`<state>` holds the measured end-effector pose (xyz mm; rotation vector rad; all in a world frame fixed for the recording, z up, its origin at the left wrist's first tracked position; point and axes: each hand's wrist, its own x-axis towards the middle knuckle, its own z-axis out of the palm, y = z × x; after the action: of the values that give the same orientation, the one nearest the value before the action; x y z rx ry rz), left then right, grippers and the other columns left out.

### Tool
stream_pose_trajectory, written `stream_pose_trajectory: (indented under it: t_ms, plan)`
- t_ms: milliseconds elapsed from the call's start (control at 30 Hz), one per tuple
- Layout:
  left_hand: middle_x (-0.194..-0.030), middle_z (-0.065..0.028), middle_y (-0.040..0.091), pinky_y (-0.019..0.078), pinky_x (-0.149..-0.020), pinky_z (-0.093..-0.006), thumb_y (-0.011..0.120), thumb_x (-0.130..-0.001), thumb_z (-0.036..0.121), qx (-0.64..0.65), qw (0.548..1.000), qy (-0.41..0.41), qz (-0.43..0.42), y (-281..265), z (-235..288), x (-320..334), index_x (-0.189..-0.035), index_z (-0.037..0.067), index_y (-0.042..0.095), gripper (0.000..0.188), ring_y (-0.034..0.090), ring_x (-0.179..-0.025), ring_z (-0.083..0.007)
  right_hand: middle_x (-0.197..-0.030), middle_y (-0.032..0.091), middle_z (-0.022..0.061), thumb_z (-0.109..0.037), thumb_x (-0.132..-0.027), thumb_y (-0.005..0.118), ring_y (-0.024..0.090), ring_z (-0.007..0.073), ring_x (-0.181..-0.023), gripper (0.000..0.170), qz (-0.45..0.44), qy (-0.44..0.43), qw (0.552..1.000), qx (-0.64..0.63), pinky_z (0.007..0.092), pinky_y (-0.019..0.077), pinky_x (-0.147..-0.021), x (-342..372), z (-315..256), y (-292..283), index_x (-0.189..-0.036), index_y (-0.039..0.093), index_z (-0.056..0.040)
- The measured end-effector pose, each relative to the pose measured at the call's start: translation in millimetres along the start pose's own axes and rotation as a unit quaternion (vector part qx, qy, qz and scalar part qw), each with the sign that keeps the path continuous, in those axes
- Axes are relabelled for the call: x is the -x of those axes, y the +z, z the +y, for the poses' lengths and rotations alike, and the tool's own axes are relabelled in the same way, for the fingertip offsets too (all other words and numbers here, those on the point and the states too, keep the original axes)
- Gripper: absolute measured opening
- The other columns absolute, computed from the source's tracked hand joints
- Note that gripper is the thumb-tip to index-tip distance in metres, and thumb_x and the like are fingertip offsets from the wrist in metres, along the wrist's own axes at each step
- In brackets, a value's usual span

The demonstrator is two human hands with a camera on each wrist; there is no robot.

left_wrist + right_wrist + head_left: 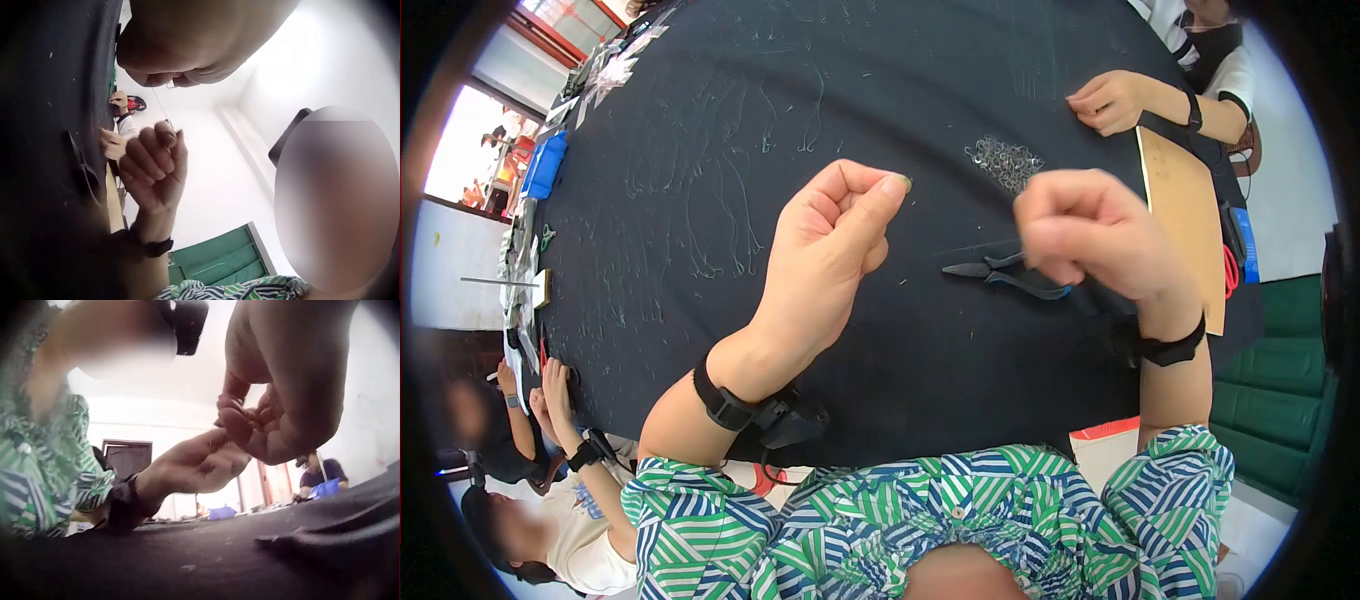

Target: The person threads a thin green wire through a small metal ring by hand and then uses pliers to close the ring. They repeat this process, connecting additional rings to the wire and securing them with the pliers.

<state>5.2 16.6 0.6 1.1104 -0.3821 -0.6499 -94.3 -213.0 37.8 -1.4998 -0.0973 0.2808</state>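
My left hand (835, 240) is raised over the black-covered table, thumb and forefinger pinching a small fish hook (170, 84), mostly hidden by the fingertips. From there a thin fishing line (160, 103) runs to my right hand (1090, 230), whose curled fingers pinch it. The right hand is slightly blurred in the head view. Below it lie pliers (970, 270) with black and blue handles. Just beyond that hand is a pile of small metal hooks (1005, 162).
Several thin lines with hooks (735, 220) are spread over the left of the table. A wooden board (1185, 220) lies at the right edge, near another person's hand (1110, 100). A blue container (546, 165) and packets line the far left edge. Other people sit at the left.
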Motion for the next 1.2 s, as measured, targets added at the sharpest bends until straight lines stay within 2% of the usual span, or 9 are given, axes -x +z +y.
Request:
stream_pose_trajectory:
  t_ms: [67,100,267,467,567,667,767,900,1200]
  plan:
    - [-0.066,0.0088,0.04,0.0219,-0.047,-0.0196,0.06,-0.098,0.015,-0.024,1.0,-0.019,-0.005,-5,0,-2,-0.096,0.004,0.059,0.011,0.028,-0.053,-0.0003,-0.066,0.051,-0.0034,-0.023,-0.096,0.058,0.042,0.003,-0.055,0.021,0.012,-0.053,0.996,-0.066,0.0184,0.0311,-0.049,5,2,-20,-0.082,0.057,-0.0068]
    - [-0.067,0.0083,0.039,0.023,-0.049,-0.0196,0.059,-0.098,0.015,-0.035,0.999,-0.03,-0.008,-5,0,-3,-0.095,0.005,0.058,0.011,0.028,-0.055,-0.0011,-0.076,0.052,0.0005,-0.023,-0.098,0.053,0.04,0.0036,-0.057,0.021,-0.023,-0.106,0.986,-0.123,0.0178,0.0297,-0.049,2,5,-31,-0.086,0.056,-0.0067]
    - [-0.068,0.0078,0.043,0.0236,-0.048,-0.0192,0.06,-0.098,0.016,-0.057,0.998,-0.04,-0.007,-7,-3,-2,-0.093,0.005,0.06,0.012,0.029,-0.054,-0.0009,-0.11,0.059,0.0088,-0.024,-0.101,0.047,0.045,0.0063,-0.066,0.023,0.042,-0.167,0.927,-0.333,0.0177,0.0374,-0.05,1,5,-40,-0.095,0.058,-0.0055]
    - [-0.069,0.008,0.044,0.0237,-0.048,-0.0191,0.06,-0.097,0.015,-0.062,0.997,-0.037,-0.009,-8,-6,-2,-0.093,0.006,0.06,0.011,0.03,-0.054,-0.0006,-0.12,0.062,0.0125,-0.025,-0.102,0.047,0.055,0.0086,-0.075,0.027,0.039,-0.186,0.901,-0.389,0.0172,0.0452,-0.053,1,14,-58,-0.112,0.062,-0.0043]
    - [-0.069,0.0083,0.044,0.0231,-0.048,-0.0191,0.061,-0.097,0.015,-0.073,0.997,-0.034,-0.006,-8,-7,-1,-0.093,0.005,0.061,0.01,0.029,-0.054,-0.0003,-0.114,0.065,0.0117,-0.023,-0.101,0.05,0.063,0.0118,-0.087,0.026,0.075,-0.191,0.887,-0.414,0.0192,0.0517,-0.063,1,13,-52,-0.112,0.062,-0.0033]
    - [-0.069,0.0083,0.046,0.0222,-0.048,-0.0187,0.062,-0.096,0.015,-0.105,0.994,-0.037,-0.006,-6,-7,1,-0.093,0.005,0.062,0.01,0.03,-0.054,-0.0001,-0.107,0.068,0.0114,-0.019,-0.098,0.055,0.067,0.016,-0.095,0.025,0.209,-0.173,0.94,-0.207,0.023,0.0551,-0.073,4,6,-38,-0.115,0.062,-0.0021]
    - [-0.072,0.007,0.054,0.0315,-0.054,-0.0177,0.064,-0.095,0.014,-0.108,0.994,-0.03,-0.008,-2,-5,2,-0.093,0.004,0.064,0.01,0.041,-0.061,0.0006,-0.101,0.07,0.0128,-0.015,-0.096,0.06,0.069,0.0181,-0.091,0.026,0.213,-0.105,0.971,0.027,0.0258,0.0553,-0.075,-5,2,-17,-0.117,0.061,0.0003]
    - [-0.078,0.0042,0.062,0.0398,-0.063,-0.0178,0.065,-0.094,0.014,-0.129,0.991,-0.02,-0.017,0,-4,5,-0.094,0.004,0.064,0.01,0.05,-0.069,-0.0003,-0.096,0.07,0.0107,-0.008,-0.094,0.061,0.069,0.0152,-0.087,0.025,0.191,-0.096,0.975,0.066,0.0239,0.0545,-0.076,-7,3,0,-0.117,0.055,0.0021]
    - [-0.082,-0.0017,0.067,0.0488,-0.074,-0.0216,0.063,-0.095,0.014,-0.136,0.989,-0.034,-0.052,1,-9,5,-0.097,0.004,0.065,0.01,0.062,-0.075,-0.0068,-0.092,0.07,0.0076,-0.007,-0.093,0.065,0.068,0.012,-0.084,0.012,0.167,-0.07,0.977,0.11,0.0231,0.0543,-0.075,-7,6,8,-0.101,0.064,0.0014]
